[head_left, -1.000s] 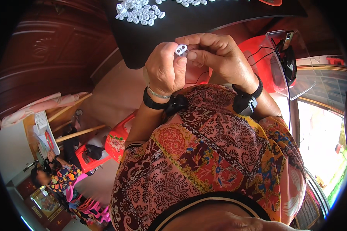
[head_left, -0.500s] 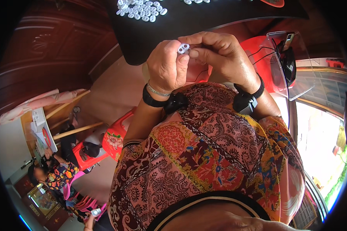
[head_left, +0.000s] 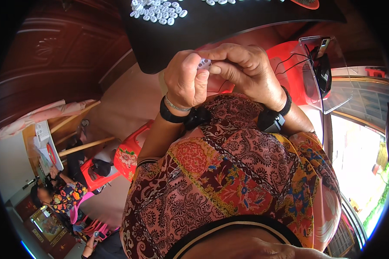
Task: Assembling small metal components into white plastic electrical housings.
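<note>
Just past the near edge of the dark table, my hands meet around a small white oval cord lock with dark holes in its face. My left hand is closed, gripping it between thumb and bent index finger. From the other side my right hand pinches at its right end, thumb and index finger pressed close. Fingers cover part of the piece, and whether anything smaller sits in the right pinch cannot be made out.
Many similar white pieces lie heaped on the table, more at its far edge beside a red-rimmed dish. Right of me, a red stool stands by a clear stand with black cables. Another person sits at lower left.
Both hands have dipped slightly toward me, and the cord lock has tilted, so its holes show less fully. Another person's hand at lower left has shifted.
</note>
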Available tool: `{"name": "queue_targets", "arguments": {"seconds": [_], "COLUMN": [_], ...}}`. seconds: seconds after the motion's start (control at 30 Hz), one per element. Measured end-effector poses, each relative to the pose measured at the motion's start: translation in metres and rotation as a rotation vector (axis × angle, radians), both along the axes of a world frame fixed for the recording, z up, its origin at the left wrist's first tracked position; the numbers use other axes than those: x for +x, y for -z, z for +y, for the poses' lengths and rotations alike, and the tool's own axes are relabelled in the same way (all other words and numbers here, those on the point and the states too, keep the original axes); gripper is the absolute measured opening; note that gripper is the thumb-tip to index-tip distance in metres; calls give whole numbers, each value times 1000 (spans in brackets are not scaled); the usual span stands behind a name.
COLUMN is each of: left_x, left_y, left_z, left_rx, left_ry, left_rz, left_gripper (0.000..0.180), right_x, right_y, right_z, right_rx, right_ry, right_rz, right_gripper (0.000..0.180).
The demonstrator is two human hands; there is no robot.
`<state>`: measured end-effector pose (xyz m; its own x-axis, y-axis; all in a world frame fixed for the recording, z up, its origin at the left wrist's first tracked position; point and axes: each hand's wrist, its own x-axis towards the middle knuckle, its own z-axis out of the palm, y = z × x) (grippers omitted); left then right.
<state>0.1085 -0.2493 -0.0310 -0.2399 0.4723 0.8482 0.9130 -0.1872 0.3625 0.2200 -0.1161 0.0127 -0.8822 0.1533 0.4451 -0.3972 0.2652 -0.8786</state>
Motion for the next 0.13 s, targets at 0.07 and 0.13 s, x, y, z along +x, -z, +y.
{"name": "queue_targets", "arguments": {"seconds": [0.07, 0.13], "left_x": [-3, -3], "left_y": [1, 1], "left_z": [-2, -4], "left_rx": [3, 4], "left_ry": [3, -3], "left_rz": [17, 2], "left_gripper": [31, 32], "right_x": [-3, -5], "right_y": [1, 2], "right_z": [-2, -3], "right_rx": [3, -2], "right_ry": [6, 2], "right_rz": [16, 24], "right_gripper": [20, 19]}}
